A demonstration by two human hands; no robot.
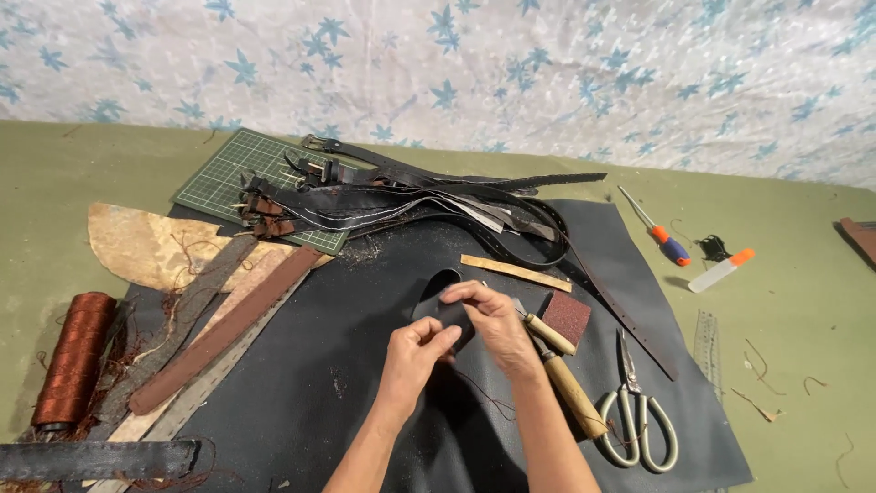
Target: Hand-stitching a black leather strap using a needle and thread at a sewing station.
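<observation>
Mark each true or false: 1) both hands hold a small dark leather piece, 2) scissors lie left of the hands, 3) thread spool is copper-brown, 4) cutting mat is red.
1) True: the left hand and right hand pinch the small dark leather piece.
2) False: the scissors lie to the right of the hands.
3) True: the thread spool is copper-brown.
4) False: the cutting mat is green.

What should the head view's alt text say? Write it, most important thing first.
Both hands, left hand and right hand, pinch a small dark leather piece over a black leather sheet. Wooden-handled tools, scissors, belt straps and a copper thread spool lie around.
</observation>
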